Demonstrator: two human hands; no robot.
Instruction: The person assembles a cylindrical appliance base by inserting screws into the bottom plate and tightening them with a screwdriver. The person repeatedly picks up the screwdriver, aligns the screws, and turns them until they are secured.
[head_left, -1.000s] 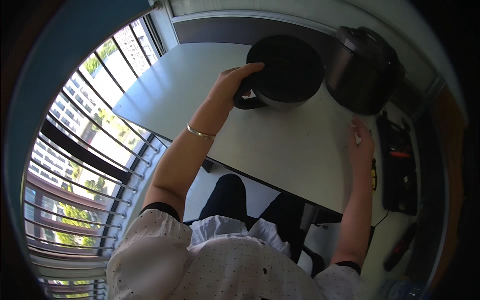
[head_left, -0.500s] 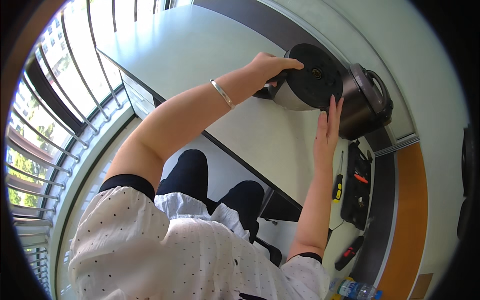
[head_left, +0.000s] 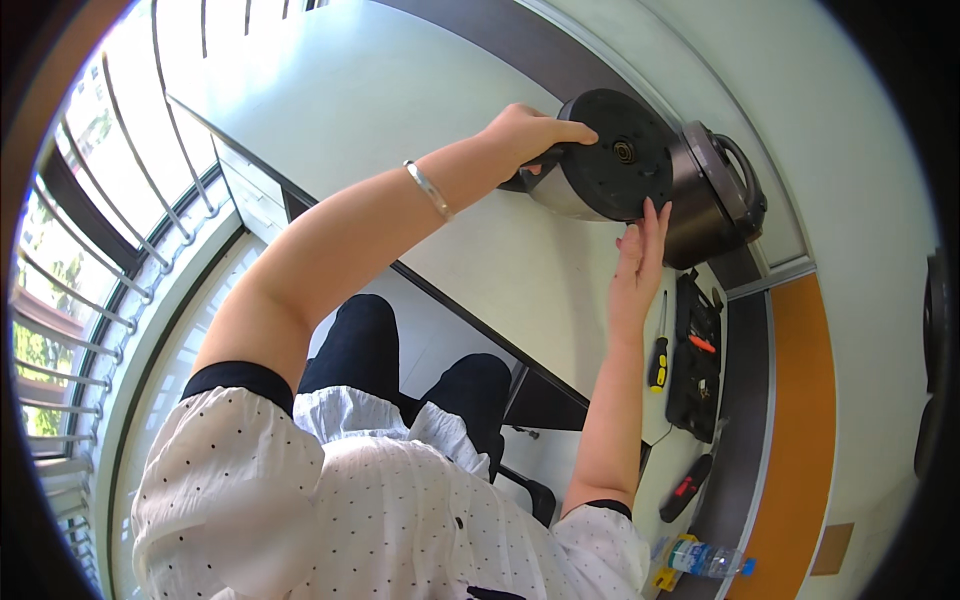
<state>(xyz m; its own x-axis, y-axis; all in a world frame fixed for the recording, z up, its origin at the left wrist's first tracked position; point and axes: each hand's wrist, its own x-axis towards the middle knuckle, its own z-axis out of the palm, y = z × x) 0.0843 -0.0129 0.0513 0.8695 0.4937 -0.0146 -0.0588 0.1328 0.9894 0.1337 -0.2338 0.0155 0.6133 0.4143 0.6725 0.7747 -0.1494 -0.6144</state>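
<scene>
A steel electric kettle (head_left: 600, 160) lies tipped on its side on the white table (head_left: 400, 110), its round black underside facing me. My left hand (head_left: 528, 135) grips it at the handle side, with a bracelet on that wrist. My right hand (head_left: 640, 255) is flat, fingers up, its fingertips touching the lower rim of the black base. A dark steel cooker pot (head_left: 715, 200) with a carrying handle lies just behind the kettle, near the wall.
A yellow-and-black screwdriver (head_left: 658, 350) lies on the table by my right forearm, next to a black tool tray (head_left: 695, 360). Another red-and-black tool (head_left: 685, 487) and a plastic water bottle (head_left: 705, 558) sit further right. Window bars run along the left.
The kettle has been tipped from upright onto its side, so its black base now faces me. My right hand has moved from the table up to the base's rim.
</scene>
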